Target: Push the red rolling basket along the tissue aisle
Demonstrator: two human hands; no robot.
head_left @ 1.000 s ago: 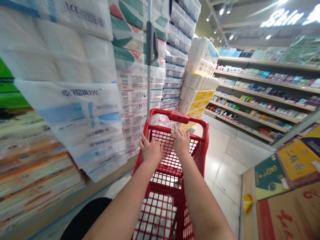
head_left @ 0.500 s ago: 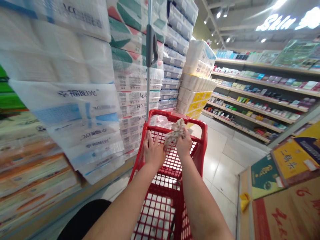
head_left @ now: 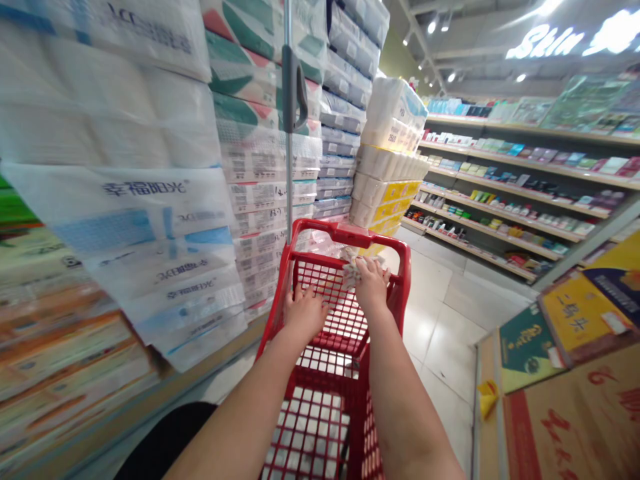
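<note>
A red plastic shopping cart (head_left: 400, 267) stands in front of me in a store aisle, with a grey pull handle (head_left: 291, 93) rising from its front. Both my arms reach into it. My left hand (head_left: 303, 310) lies against the cart's inner mesh wall with the fingers spread. My right hand (head_left: 371, 285) presses a small patterned cloth or packet (head_left: 351, 270) against the far inner wall near the rim; its fingers are closed over it.
Tall stacks of wrapped toilet paper packs (head_left: 150, 200) line the left side, close to the cart. More stacks (head_left: 390, 153) stand ahead. Shelves of small goods (head_left: 510, 193) run along the right. Cardboard boxes (head_left: 565, 373) sit at lower right. Tiled floor (head_left: 445, 313) lies between.
Half a second ago my right hand held the patterned item raised above the rim; now it is lowered against the far wall. My left hand slid down slightly.
</note>
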